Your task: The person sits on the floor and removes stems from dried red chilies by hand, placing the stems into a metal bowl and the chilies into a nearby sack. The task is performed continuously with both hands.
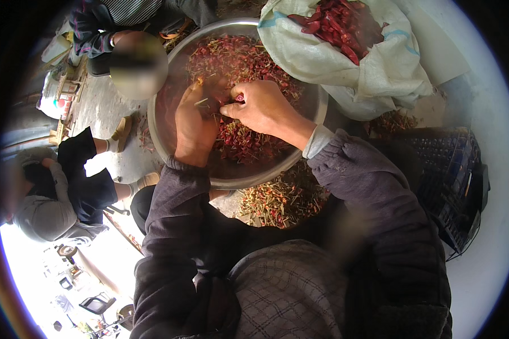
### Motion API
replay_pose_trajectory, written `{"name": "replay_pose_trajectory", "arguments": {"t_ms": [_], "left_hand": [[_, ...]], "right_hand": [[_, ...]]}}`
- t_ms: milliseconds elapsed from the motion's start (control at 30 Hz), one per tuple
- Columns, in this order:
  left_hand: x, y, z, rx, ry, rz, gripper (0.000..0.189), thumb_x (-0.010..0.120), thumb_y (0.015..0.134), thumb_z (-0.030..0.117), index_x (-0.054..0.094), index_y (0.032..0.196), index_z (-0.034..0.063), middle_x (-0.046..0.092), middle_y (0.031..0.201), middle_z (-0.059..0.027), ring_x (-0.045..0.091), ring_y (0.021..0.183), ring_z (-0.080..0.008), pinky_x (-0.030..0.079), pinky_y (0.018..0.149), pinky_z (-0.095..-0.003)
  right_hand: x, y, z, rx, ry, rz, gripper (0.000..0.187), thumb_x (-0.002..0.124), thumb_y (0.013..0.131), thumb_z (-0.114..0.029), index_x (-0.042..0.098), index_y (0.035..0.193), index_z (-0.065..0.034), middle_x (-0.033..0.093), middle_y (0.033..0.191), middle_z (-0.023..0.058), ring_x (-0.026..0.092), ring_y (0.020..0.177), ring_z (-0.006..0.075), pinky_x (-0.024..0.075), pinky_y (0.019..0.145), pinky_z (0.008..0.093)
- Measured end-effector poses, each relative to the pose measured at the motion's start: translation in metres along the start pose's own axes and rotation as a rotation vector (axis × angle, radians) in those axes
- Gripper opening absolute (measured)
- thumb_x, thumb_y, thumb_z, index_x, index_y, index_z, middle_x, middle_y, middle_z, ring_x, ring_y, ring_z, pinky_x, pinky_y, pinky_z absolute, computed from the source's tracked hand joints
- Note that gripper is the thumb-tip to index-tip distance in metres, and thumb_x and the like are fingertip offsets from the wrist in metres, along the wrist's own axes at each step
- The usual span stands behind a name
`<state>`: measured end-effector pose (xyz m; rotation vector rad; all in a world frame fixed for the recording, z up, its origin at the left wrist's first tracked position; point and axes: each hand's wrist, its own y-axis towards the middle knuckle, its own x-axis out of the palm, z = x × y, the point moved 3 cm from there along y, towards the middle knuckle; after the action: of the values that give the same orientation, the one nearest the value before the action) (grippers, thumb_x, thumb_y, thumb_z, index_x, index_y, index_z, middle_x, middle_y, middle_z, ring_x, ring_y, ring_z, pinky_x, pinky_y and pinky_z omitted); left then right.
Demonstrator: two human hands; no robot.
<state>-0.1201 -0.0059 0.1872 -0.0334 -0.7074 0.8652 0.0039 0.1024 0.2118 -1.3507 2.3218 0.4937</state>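
Note:
A wide metal basin [322,111] stands before me, full of red chilli pieces [237,55] mixed with pale stems. Over it, my right hand [261,104] pinches a small red chilli piece [239,98] between thumb and bent fingers. My left hand [194,123] is cupped beside it, thumb up, with an orange bit [200,80] at the thumb tip. A pale stem [201,102] shows against the left palm. The left fingers are shaded and blurred, so what they hold is unclear. The two hands are close together above the pile.
A white woven sack [386,80] of whole red chillies [343,29] overlaps the basin's far right rim. Stems and scraps [280,199] lie below the basin. A dark plastic crate [445,156] stands right. One person [131,10] is across the basin; another [46,212] sits left.

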Motion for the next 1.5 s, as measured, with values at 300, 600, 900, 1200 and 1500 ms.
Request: {"name": "replay_pose_trajectory", "arguments": {"t_ms": [300, 600, 900, 1200, 1500], "left_hand": [[-0.005, 0.0, 0.003, 0.004, 0.171, -0.037, 0.029, 0.043, 0.108, 0.018, 0.062, 0.119, -0.001, 0.07, 0.108, -0.0126, 0.067, 0.093, -0.0216, 0.053, 0.082, -0.0363], [-0.022, 0.008, -0.004, -0.008, 0.298, -0.036, 0.029, 0.045, 0.109, 0.021, 0.062, 0.12, 0.0004, 0.069, 0.106, -0.0118, 0.065, 0.087, -0.0194, 0.054, 0.082, -0.0367], [0.002, -0.013, -0.017, -0.212, 0.266, -0.025, 0.022, 0.05, 0.106, 0.021, 0.062, 0.109, 0.0029, 0.065, 0.087, -0.0074, 0.051, 0.065, -0.0137, 0.047, 0.063, -0.0323], [0.006, -0.017, -0.011, -0.04, 0.694, -0.114, 0.028, 0.056, 0.106, 0.028, 0.066, 0.121, 0.0069, 0.067, 0.098, -0.0016, 0.059, 0.082, -0.01, 0.046, 0.073, -0.0244], [0.017, -0.017, 0.011, 0.079, 0.533, -0.153, 0.023, 0.064, 0.1, 0.011, 0.068, 0.12, -0.001, 0.069, 0.108, -0.0063, 0.063, 0.094, -0.0133, 0.05, 0.085, -0.0274]], "right_hand": [[-0.009, 0.003, 0.014, 0.008, -0.053, 0.084, 0.037, 0.078, 0.084, -0.03, 0.071, 0.106, -0.0005, 0.071, 0.08, 0.0215, 0.071, 0.079, 0.0378, 0.0555, 0.075, 0.045], [-0.016, 0.007, 0.025, 0.135, 0.408, 0.142, 0.04, 0.082, 0.081, -0.032, 0.072, 0.103, -0.0001, 0.072, 0.076, 0.0151, 0.071, 0.072, 0.025, 0.0539, 0.07, 0.0376], [-0.006, 0.006, 0.014, 0.004, 0.15, 0.194, 0.042, 0.076, 0.085, -0.034, 0.072, 0.105, 0.0028, 0.073, 0.089, 0.0216, 0.073, 0.081, 0.0322, 0.0546, 0.075, 0.0397], [-0.018, 0.007, 0.015, -0.014, 0.141, 0.33, 0.035, 0.07, 0.089, -0.027, 0.069, 0.11, 0.0012, 0.073, 0.09, 0.0226, 0.073, 0.084, 0.0353, 0.056, 0.077, 0.0427], [-0.012, 0.009, 0.021, 0.079, 0.249, -0.042, 0.046, 0.071, 0.087, -0.027, 0.067, 0.117, 0.0085, 0.072, 0.09, 0.0242, 0.072, 0.081, 0.0304, 0.0552, 0.075, 0.0398]]}}
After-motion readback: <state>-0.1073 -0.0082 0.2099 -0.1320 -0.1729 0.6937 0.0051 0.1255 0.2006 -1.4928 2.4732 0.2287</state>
